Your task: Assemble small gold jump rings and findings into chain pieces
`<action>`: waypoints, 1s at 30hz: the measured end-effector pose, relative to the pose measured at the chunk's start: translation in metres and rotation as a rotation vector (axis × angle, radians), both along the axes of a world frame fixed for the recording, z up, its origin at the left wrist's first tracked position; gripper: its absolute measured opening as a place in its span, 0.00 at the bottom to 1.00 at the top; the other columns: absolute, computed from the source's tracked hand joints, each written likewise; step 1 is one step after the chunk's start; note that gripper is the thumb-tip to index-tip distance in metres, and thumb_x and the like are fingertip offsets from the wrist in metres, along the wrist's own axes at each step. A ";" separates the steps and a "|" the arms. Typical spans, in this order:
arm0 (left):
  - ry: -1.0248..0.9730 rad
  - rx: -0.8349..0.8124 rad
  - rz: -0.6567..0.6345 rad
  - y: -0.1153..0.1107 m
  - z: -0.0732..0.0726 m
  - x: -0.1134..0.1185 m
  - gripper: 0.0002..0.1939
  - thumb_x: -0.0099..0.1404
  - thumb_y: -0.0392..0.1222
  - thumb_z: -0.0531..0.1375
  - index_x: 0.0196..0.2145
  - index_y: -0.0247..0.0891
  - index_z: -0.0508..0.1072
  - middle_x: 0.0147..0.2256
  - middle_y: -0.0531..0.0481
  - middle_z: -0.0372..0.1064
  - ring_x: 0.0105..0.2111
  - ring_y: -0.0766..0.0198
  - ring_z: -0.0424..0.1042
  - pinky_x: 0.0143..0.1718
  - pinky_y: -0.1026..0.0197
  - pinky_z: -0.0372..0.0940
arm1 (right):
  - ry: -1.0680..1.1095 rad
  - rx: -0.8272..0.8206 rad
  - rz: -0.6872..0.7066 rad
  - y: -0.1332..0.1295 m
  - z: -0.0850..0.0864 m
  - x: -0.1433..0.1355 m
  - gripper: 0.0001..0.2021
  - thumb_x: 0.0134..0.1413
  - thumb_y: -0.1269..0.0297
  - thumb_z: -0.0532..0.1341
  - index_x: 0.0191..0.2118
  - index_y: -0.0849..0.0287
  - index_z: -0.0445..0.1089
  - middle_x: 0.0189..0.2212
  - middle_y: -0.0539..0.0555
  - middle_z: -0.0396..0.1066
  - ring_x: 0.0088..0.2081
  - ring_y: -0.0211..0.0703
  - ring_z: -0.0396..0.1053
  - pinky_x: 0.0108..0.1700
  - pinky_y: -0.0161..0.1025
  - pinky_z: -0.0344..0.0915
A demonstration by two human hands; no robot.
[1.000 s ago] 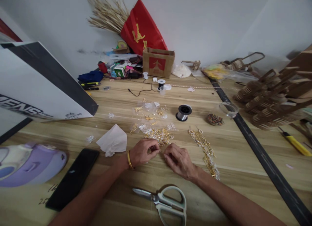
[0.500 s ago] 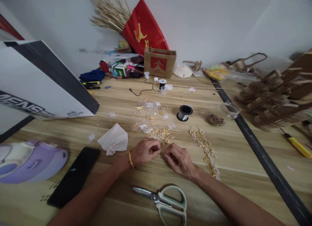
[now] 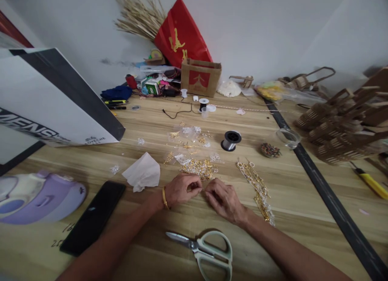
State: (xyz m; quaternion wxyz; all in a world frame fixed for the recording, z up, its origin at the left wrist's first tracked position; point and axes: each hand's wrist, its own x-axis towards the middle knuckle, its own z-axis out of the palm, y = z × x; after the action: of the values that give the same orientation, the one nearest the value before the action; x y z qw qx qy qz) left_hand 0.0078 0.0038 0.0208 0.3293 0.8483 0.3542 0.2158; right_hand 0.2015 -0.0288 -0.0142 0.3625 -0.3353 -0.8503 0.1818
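Observation:
My left hand [image 3: 184, 189], with a gold bangle [image 3: 164, 198] at the wrist, is pinched closed over the wooden table. Facing it, my right hand [image 3: 223, 200] is curled closed, its fingertips almost meeting the left ones. Whatever sits between the fingertips is too small to make out. Just beyond both hands lies a heap of gold and silver beads [image 3: 198, 168]. To the right of my right hand several gold and silver beaded chains [image 3: 256, 188] are laid out. A pair of scissors [image 3: 198, 246] with pale green handles lies nearer to me, blades partly under no cover.
A wire spool [image 3: 230, 141], a dish of mixed beads [image 3: 270, 150] and a clear round lid [image 3: 287, 138] are to the right. On the left are a white tissue [image 3: 142, 173], a black phone [image 3: 92, 218], a purple bottle [image 3: 45, 200] and a large white box [image 3: 60, 99].
The whole view has shifted slightly. My two hands keep nearly the same closed pose, fingertips close together.

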 end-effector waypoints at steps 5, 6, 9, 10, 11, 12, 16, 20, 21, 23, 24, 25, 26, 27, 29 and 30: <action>-0.010 -0.008 0.005 0.000 -0.001 0.000 0.03 0.57 0.32 0.57 0.27 0.35 0.69 0.25 0.52 0.68 0.26 0.68 0.65 0.31 0.67 0.60 | 0.000 0.009 -0.003 0.000 0.001 0.000 0.05 0.61 0.70 0.51 0.35 0.58 0.63 0.28 0.53 0.66 0.29 0.38 0.65 0.30 0.34 0.61; -0.010 -0.010 0.005 0.001 -0.002 0.000 0.03 0.57 0.32 0.57 0.27 0.35 0.70 0.25 0.52 0.68 0.26 0.68 0.65 0.31 0.67 0.60 | -0.003 0.010 -0.001 0.000 0.001 0.000 0.05 0.61 0.70 0.51 0.35 0.58 0.63 0.28 0.53 0.66 0.29 0.38 0.65 0.30 0.34 0.61; -0.008 -0.010 0.002 0.001 -0.002 0.000 0.03 0.57 0.32 0.57 0.27 0.35 0.70 0.25 0.52 0.68 0.26 0.68 0.65 0.31 0.67 0.60 | -0.001 0.008 0.012 -0.001 0.001 0.001 0.04 0.61 0.70 0.52 0.36 0.58 0.63 0.28 0.53 0.66 0.30 0.39 0.66 0.30 0.34 0.61; -0.011 -0.011 0.000 0.001 -0.002 0.000 0.03 0.57 0.32 0.57 0.27 0.35 0.70 0.25 0.52 0.68 0.26 0.68 0.65 0.31 0.67 0.60 | 0.001 0.006 0.013 -0.001 0.001 0.001 0.04 0.61 0.70 0.52 0.36 0.58 0.63 0.28 0.54 0.66 0.30 0.39 0.66 0.30 0.34 0.62; -0.015 -0.012 0.000 0.001 -0.002 0.000 0.03 0.57 0.32 0.57 0.28 0.35 0.70 0.25 0.52 0.68 0.26 0.68 0.65 0.31 0.67 0.60 | 0.001 0.004 0.011 -0.001 0.001 0.001 0.04 0.61 0.70 0.52 0.36 0.58 0.63 0.29 0.54 0.67 0.31 0.39 0.66 0.30 0.34 0.62; -0.020 -0.016 -0.002 0.001 -0.002 0.000 0.03 0.57 0.32 0.57 0.28 0.35 0.70 0.25 0.52 0.68 0.26 0.68 0.65 0.31 0.67 0.60 | 0.002 0.002 0.010 -0.001 0.000 0.001 0.04 0.60 0.71 0.52 0.36 0.58 0.63 0.29 0.54 0.67 0.31 0.39 0.66 0.30 0.34 0.62; -0.022 -0.048 0.001 0.000 0.000 0.000 0.03 0.57 0.32 0.57 0.28 0.35 0.70 0.25 0.53 0.69 0.26 0.69 0.65 0.31 0.67 0.60 | 0.008 -0.003 0.029 0.000 -0.001 0.001 0.04 0.61 0.70 0.52 0.37 0.58 0.64 0.30 0.54 0.67 0.32 0.39 0.67 0.32 0.34 0.64; -0.010 -0.059 0.004 0.000 0.002 0.000 0.03 0.57 0.32 0.57 0.27 0.35 0.69 0.25 0.52 0.68 0.26 0.68 0.65 0.30 0.67 0.60 | 0.017 0.004 0.044 0.001 -0.003 0.001 0.04 0.61 0.70 0.53 0.38 0.59 0.64 0.30 0.54 0.68 0.33 0.39 0.67 0.32 0.34 0.64; -0.006 -0.059 0.003 0.000 0.002 0.000 0.03 0.57 0.32 0.57 0.27 0.35 0.69 0.25 0.52 0.68 0.25 0.68 0.64 0.30 0.67 0.59 | 0.022 0.005 0.041 0.001 -0.004 0.001 0.04 0.61 0.69 0.53 0.38 0.59 0.64 0.30 0.54 0.68 0.32 0.39 0.68 0.32 0.34 0.64; 0.003 -0.058 0.004 0.000 0.003 0.000 0.03 0.57 0.33 0.57 0.26 0.35 0.69 0.24 0.52 0.68 0.25 0.69 0.64 0.30 0.67 0.59 | 0.028 0.002 0.031 0.000 -0.004 0.000 0.03 0.61 0.69 0.54 0.39 0.58 0.64 0.30 0.54 0.69 0.32 0.39 0.68 0.32 0.34 0.65; 0.007 -0.059 0.005 0.000 0.003 0.000 0.03 0.57 0.33 0.57 0.26 0.35 0.69 0.24 0.52 0.68 0.25 0.69 0.64 0.29 0.67 0.59 | 0.030 -0.001 0.025 0.000 -0.004 0.000 0.03 0.61 0.69 0.54 0.40 0.58 0.64 0.30 0.54 0.69 0.32 0.39 0.68 0.32 0.34 0.65; 0.009 -0.061 0.004 -0.001 0.003 0.000 0.03 0.57 0.33 0.57 0.26 0.34 0.69 0.24 0.52 0.68 0.25 0.69 0.64 0.29 0.67 0.59 | 0.029 -0.005 0.024 0.000 -0.004 0.000 0.04 0.61 0.69 0.54 0.40 0.58 0.64 0.30 0.54 0.69 0.32 0.39 0.68 0.32 0.34 0.65; 0.010 -0.065 0.002 -0.001 0.003 0.000 0.03 0.57 0.33 0.58 0.26 0.34 0.69 0.24 0.52 0.68 0.24 0.69 0.64 0.29 0.67 0.58 | 0.028 -0.008 0.025 0.000 -0.004 0.000 0.04 0.61 0.69 0.54 0.41 0.58 0.64 0.31 0.54 0.70 0.33 0.40 0.68 0.33 0.35 0.65; 0.010 -0.071 0.000 -0.001 0.004 0.000 0.02 0.57 0.33 0.58 0.26 0.34 0.69 0.24 0.52 0.68 0.24 0.69 0.64 0.29 0.67 0.58 | 0.027 -0.008 0.028 0.000 -0.003 0.000 0.04 0.61 0.69 0.54 0.41 0.58 0.64 0.31 0.55 0.70 0.34 0.40 0.69 0.33 0.35 0.66; 0.006 -0.085 -0.001 -0.001 0.004 0.001 0.02 0.56 0.33 0.58 0.26 0.34 0.69 0.23 0.52 0.67 0.24 0.69 0.64 0.28 0.68 0.58 | 0.021 -0.009 0.035 0.000 -0.002 0.000 0.05 0.61 0.69 0.54 0.42 0.58 0.65 0.32 0.55 0.70 0.34 0.40 0.69 0.34 0.35 0.66; 0.003 -0.092 0.000 -0.001 0.004 0.001 0.02 0.56 0.33 0.58 0.26 0.34 0.69 0.23 0.53 0.67 0.24 0.69 0.64 0.28 0.68 0.58 | 0.018 -0.010 0.038 0.000 -0.002 0.000 0.05 0.61 0.70 0.54 0.42 0.58 0.65 0.32 0.55 0.70 0.35 0.40 0.69 0.34 0.35 0.66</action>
State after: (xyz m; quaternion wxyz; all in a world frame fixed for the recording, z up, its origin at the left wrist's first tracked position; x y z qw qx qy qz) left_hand 0.0087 0.0028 0.0248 0.3671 0.8327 0.3642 0.1979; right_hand 0.2014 -0.0285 -0.0161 0.3650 -0.3191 -0.8524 0.1961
